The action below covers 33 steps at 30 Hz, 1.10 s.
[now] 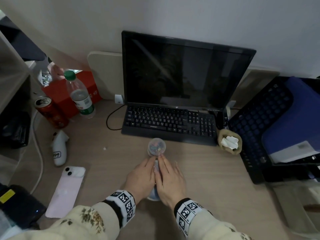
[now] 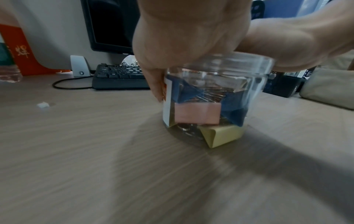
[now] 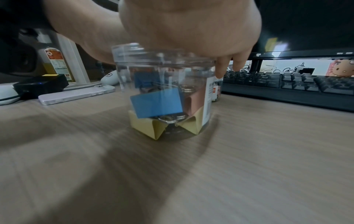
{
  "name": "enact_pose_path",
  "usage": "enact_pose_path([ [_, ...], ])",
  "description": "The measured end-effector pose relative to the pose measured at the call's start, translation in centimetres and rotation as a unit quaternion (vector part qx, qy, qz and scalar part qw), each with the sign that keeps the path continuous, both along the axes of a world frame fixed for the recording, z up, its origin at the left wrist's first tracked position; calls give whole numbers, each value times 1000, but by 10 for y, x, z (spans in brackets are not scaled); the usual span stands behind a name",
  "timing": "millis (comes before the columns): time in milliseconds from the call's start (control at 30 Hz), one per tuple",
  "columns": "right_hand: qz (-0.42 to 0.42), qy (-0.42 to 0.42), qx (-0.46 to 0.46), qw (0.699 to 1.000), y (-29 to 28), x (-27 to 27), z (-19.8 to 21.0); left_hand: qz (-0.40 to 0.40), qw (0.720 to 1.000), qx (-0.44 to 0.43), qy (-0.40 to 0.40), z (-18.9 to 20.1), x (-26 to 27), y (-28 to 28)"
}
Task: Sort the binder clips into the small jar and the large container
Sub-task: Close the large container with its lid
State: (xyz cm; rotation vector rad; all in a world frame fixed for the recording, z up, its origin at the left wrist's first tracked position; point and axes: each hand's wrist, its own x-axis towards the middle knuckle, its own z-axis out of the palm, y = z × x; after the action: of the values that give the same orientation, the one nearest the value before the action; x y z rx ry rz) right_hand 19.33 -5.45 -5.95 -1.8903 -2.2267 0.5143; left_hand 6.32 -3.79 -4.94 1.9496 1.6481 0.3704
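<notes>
A large clear container (image 1: 156, 168) stands on the wooden desk (image 1: 216, 187), mostly covered by both hands. My left hand (image 1: 142, 175) and right hand (image 1: 170, 177) lie side by side over its top, fingers bent down round its far rim. Inside it are big binder clips: a pink one (image 2: 197, 113), a yellow one (image 2: 222, 134) and a blue one (image 3: 156, 103). The small jar (image 1: 156, 147), with several small coloured clips in it, stands just beyond my fingertips, in front of the keyboard (image 1: 169, 122). I see no loose clips on the desk.
A dark monitor (image 1: 187, 71) stands behind the keyboard. To the left are a pink phone (image 1: 66, 191), a white device (image 1: 58, 149), a red can (image 1: 51, 112) and a water bottle (image 1: 80, 96). A fabric pouch (image 1: 229, 142) and black crate (image 1: 259, 122) sit right.
</notes>
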Motion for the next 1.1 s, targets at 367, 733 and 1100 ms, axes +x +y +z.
enact_pose_path([
  [367,-12,-72,26,997,-5,-3,4,-63,990,36,121,-6,0,-2],
  [733,-31,-89,-5,996,6,-25,22,115,923,-154,-335,-3,-22,1],
  [1100,-36,-71,-17,997,7,-38,8,136,898,-217,-359,-41,-24,-3],
])
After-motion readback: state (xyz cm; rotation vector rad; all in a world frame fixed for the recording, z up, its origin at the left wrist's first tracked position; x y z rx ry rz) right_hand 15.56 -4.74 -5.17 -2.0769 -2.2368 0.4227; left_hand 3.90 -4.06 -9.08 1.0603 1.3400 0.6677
